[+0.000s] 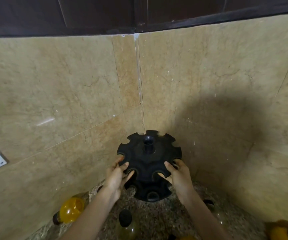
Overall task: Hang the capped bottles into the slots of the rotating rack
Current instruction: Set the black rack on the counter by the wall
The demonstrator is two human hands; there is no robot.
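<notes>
Gripping the upper notched disc of the black plastic two-tier rotating rack [148,158] at lower centre of the frame, the left hand [118,177] and right hand [178,175] curl their fingers around its edge from either side. Its slots are all empty. On the speckled stone counter [157,217] below lie an amber round bottle with a dark cap [70,210], lower left, and a clear black-capped bottle [126,222], bottom centre.

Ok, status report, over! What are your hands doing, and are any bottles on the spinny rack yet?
Left hand, right hand gripping rack top tier. Slots in view empty. Bottles lying on counter. Nothing blocking.
</notes>
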